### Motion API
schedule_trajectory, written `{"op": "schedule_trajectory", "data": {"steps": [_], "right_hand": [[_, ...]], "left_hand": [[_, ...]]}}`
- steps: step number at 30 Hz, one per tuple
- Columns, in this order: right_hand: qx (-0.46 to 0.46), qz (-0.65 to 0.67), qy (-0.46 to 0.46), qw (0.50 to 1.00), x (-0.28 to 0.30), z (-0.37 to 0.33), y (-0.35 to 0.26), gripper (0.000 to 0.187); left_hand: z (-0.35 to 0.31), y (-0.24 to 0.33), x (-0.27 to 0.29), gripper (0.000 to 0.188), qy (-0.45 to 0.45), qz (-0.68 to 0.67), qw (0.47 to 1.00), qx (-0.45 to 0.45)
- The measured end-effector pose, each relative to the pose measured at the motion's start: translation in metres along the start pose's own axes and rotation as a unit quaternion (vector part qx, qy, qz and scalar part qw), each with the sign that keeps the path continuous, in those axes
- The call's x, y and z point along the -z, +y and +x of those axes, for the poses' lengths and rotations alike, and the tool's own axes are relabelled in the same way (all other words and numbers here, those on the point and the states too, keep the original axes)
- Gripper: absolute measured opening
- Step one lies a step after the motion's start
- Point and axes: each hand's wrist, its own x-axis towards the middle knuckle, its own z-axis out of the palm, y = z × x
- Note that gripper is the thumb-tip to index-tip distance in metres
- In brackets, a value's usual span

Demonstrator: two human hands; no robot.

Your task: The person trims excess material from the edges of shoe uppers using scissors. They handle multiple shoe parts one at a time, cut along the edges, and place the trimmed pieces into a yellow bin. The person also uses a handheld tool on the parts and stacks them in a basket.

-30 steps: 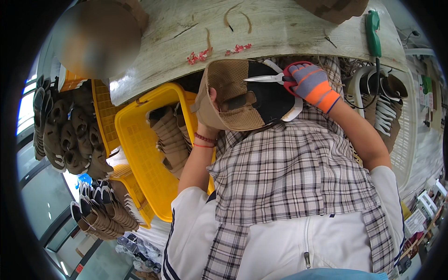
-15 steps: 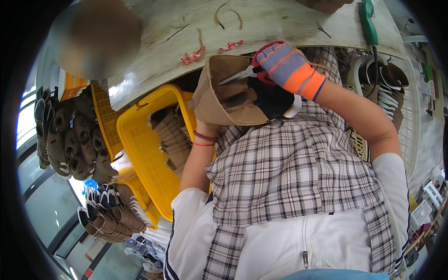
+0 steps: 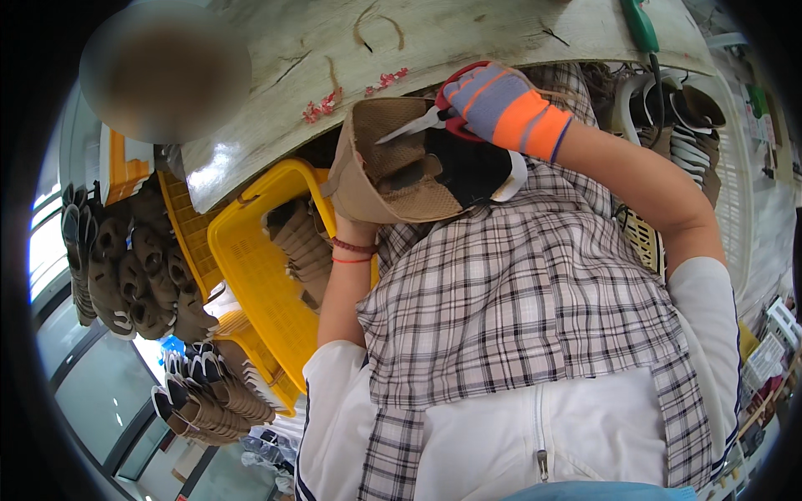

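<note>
A pale wood-grain table (image 3: 468, 33) bears thin brown threads (image 3: 361, 32), red-and-white scraps (image 3: 321, 107) and, at its right, a green tool (image 3: 640, 25) with a black cord. Beside its near edge, a yellow basket (image 3: 242, 250) holds nested brown uppers (image 3: 302, 250). Farther left are a heap of dark-brown uppers (image 3: 138, 267) and glass panes (image 3: 98, 351); at right, a white perforated crate (image 3: 739, 200)

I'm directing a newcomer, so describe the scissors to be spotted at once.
Find the pale tabletop across the top of the view, then the brown shoe upper just below its edge. At the upper's open side, in the gloved right hand, are the scissors: their red handles and metal blades stand out from the upper's brown and black.
</note>
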Motion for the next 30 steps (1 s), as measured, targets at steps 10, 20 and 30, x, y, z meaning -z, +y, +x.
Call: {"op": "schedule_trajectory", "data": {"steps": [10, 20, 30], "right_hand": [[0.017, 0.153, -0.042, 0.987, -0.011, -0.053, -0.027, 0.037], [0.102, 0.102, -0.059, 0.988, -0.013, -0.033, -0.042, 0.028], [0.105, 0.066, -0.09, 0.988, -0.014, -0.019, -0.049, 0.02]], "left_hand": [[-0.025, 0.034, 0.065, 0.029, -0.193, -0.238, 0.83, 0.465], [-0.048, 0.027, 0.061, 0.022, -0.103, -0.153, 0.894, 0.409], [-0.053, 0.028, 0.06, 0.021, -0.111, -0.183, 0.909, 0.357]]}}
